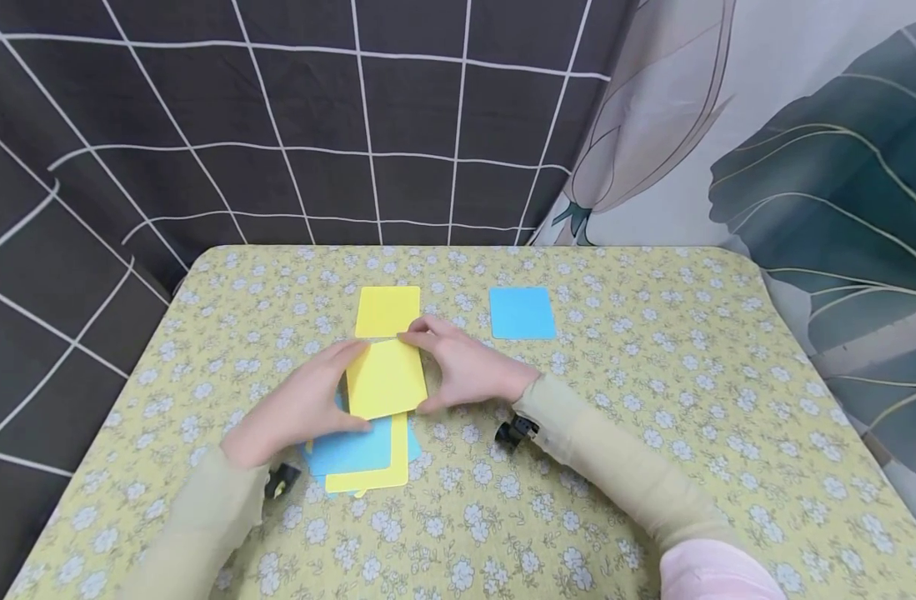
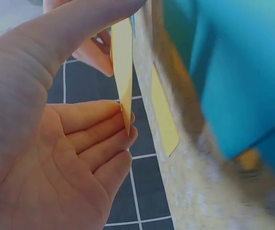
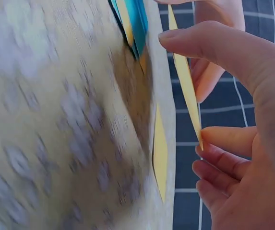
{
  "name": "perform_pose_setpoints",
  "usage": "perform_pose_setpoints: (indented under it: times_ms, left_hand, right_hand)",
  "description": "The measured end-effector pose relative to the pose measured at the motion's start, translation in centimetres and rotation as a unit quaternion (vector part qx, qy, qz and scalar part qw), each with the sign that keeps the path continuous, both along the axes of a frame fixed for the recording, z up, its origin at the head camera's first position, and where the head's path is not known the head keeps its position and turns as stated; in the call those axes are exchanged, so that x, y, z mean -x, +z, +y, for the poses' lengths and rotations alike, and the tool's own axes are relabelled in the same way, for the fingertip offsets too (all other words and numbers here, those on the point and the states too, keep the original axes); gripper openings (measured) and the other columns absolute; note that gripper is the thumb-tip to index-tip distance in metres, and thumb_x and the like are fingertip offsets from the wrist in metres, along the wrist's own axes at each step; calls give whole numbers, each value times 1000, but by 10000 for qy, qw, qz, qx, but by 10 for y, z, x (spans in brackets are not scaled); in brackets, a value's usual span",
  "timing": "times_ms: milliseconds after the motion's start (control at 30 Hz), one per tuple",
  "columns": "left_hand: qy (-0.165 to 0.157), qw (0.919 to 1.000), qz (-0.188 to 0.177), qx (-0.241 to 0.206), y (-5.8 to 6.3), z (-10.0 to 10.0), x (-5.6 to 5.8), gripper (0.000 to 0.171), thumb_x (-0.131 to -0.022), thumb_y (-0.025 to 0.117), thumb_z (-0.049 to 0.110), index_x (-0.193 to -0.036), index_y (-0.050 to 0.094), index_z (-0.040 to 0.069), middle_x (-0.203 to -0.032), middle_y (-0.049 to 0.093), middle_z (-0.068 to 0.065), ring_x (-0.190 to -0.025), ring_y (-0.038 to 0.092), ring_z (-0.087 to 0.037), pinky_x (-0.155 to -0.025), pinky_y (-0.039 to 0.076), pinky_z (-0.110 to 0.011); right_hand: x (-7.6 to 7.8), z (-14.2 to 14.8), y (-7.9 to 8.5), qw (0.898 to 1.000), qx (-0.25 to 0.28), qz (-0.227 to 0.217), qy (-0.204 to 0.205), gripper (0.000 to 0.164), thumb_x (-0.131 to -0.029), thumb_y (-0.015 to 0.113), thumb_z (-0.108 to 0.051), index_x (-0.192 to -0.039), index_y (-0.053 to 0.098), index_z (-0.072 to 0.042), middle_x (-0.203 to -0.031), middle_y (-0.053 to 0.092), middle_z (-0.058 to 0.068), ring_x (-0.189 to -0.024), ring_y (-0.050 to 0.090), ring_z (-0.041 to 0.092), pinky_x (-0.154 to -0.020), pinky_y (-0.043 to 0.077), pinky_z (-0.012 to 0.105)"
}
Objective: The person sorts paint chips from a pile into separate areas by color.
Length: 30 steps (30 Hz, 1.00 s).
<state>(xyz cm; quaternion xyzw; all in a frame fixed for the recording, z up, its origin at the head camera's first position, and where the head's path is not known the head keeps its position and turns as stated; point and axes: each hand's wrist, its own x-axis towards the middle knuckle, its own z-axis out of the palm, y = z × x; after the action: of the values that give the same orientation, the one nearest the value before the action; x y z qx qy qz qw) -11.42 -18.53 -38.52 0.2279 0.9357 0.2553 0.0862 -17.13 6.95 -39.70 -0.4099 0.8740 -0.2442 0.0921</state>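
A square yellow card [image 1: 386,380] is held up off the table between my two hands. My left hand [image 1: 307,402] grips its left side, with the thumb at the near corner and fingers at the far one. On the opposite side my right hand [image 1: 468,364] grips the card in the same way. In the right wrist view the held card [image 3: 186,81] appears edge-on, clear of the cloth. Below it lies a loose pile of blue cards [image 1: 352,454] and yellow cards [image 1: 400,467], partly hidden by the left hand and the held card.
Just beyond the held card, a yellow card [image 1: 387,312] lies flat on the flowered tablecloth [image 1: 615,467]. A blue card [image 1: 523,313] lies farther right, level with it. Behind the table hangs a dark grid-patterned cloth [image 1: 412,100], with a leaf-patterned curtain [image 1: 825,192] at the right.
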Motion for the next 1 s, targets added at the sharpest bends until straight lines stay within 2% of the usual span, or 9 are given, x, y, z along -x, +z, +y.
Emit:
perform_pose_setpoints:
  times_ms: [167, 367, 500, 567, 667, 833, 1000]
  left_hand:
    - [-124, 9997, -215, -21, 13, 1, 45, 113, -67, 97, 22, -155, 32, -5, -159, 34, -23, -143, 34, -42, -116, 30, -56]
    - [-110, 9996, -154, 193, 31, 1, 102, 112, -67, 95, 16, -156, 31, -4, -160, 32, -23, -145, 31, -42, -118, 28, -56]
    - [-24, 9990, -357, 264, 30, 1, 127, 111, -65, 94, 13, -156, 32, -4, -160, 32, -23, -145, 31, -42, -118, 27, -55]
    - [32, 9982, -533, 262, 25, 1, 134, 111, -65, 94, 12, -156, 33, -4, -160, 33, -23, -145, 31, -41, -119, 26, -55]
    - [61, 9964, -814, 212, 13, 0, 139, 110, -65, 94, 12, -155, 33, -5, -159, 34, -24, -143, 33, -42, -119, 26, -54]
    - [76, 9935, -1132, 74, -3, -4, 139, 108, -66, 91, 10, -156, 32, -5, -153, 41, -23, -131, 45, -39, -114, 35, -54]
    - [118, 9929, -1187, -16, -9, -6, 138, 105, -68, 88, 11, -156, 32, -4, -150, 43, -23, -125, 48, -36, -110, 38, -53]
  right_hand:
    - [27, 3, 7, 9991, 173, -15, -382, 105, -68, 94, -36, -152, 43, -1, -144, 42, 7, -128, 44, 19, -108, 41, 29]
    - [68, -1, 18, 9958, 323, 67, -852, 104, -70, 93, -33, -153, 41, 1, -148, 41, 11, -133, 42, 25, -111, 39, 33]
    - [87, -7, 15, 9940, 283, -59, -1053, 102, -71, 92, -32, -153, 41, 2, -151, 42, 12, -137, 41, 26, -115, 35, 32]
    - [92, -10, 9, 9935, 182, -139, -1115, 102, -72, 92, -33, -153, 41, 2, -151, 43, 13, -137, 42, 26, -115, 33, 31]
    - [96, -13, -2, 9932, -21, -254, -1136, 102, -73, 91, -36, -153, 41, 0, -153, 44, 13, -138, 42, 27, -116, 32, 30]
    - [94, -17, -16, 9928, -144, -442, -1104, 98, -76, 88, -39, -154, 40, -2, -156, 42, 13, -144, 36, 27, -119, 28, 31]
    - [91, -18, -21, 9927, -118, -490, -1092, 94, -80, 86, -38, -155, 40, -2, -157, 42, 12, -145, 35, 25, -119, 25, 30]
